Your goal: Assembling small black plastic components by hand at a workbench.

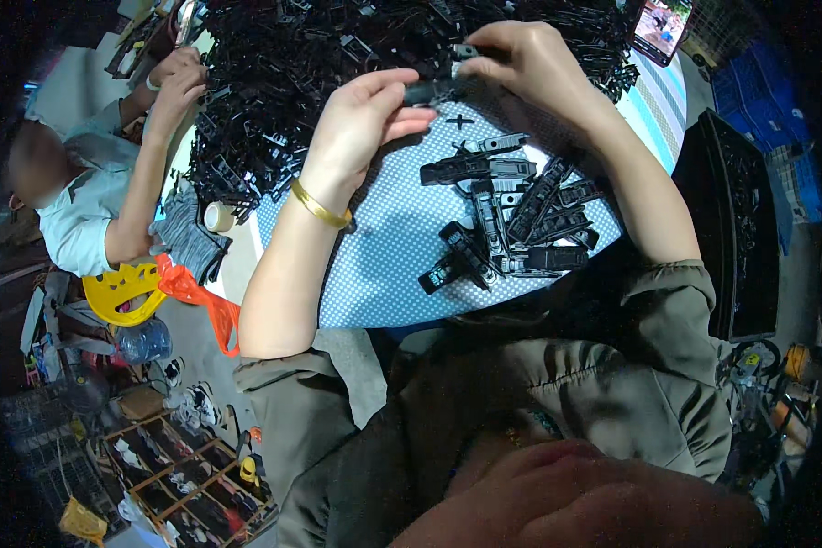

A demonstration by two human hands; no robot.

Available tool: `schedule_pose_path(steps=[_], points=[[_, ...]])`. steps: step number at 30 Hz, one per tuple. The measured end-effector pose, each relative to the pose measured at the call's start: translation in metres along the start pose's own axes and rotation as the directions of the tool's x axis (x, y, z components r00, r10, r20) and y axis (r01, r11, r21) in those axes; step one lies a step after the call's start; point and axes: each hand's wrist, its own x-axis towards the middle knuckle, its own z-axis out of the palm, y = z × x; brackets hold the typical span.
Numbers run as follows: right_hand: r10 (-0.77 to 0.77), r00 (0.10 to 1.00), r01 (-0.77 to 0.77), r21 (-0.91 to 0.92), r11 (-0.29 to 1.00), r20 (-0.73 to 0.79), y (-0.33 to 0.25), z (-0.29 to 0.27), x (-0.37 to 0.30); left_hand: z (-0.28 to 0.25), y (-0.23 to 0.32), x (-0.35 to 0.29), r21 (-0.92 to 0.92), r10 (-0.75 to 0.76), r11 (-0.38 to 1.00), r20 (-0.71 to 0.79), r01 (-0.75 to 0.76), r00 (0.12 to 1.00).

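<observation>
My left hand [361, 114], with a gold bangle at the wrist, grips a narrow black plastic part [426, 92] between thumb and fingers. Just beyond it, my right hand [525, 59] pinches a small dark piece with a pale patch [464, 52]. The two pieces are close together; whether they touch I cannot tell. Below my hands, a loose pile of long black plastic parts [511, 205] lies on a white-dotted cloth [374, 265]. A tiny black cross-shaped piece [460, 121] sits on the cloth near my left fingertips.
A large heap of black parts [274, 82] covers the table's far side. Across at the left, another person [87, 201] works at the heap. A tape roll [217, 216] stands by the left edge. A phone [662, 27] is at far right, above a black crate [735, 219].
</observation>
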Motion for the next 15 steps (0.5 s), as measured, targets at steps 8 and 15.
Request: schedule_pose_path(steps=[8,15], points=[[-0.255,0.967,0.247,0.217,0.945,0.011,-0.031,0.020,-0.007,0.003,-0.009,-0.001,-0.062,-0.068,0.995,0.097,0.075,0.993],[-0.033,0.995,0.006,0.260,0.966,0.099,-0.030,0.013,-0.008,0.012,-0.005,-0.004,-0.177,-0.035,0.983,0.015,0.037,0.999]])
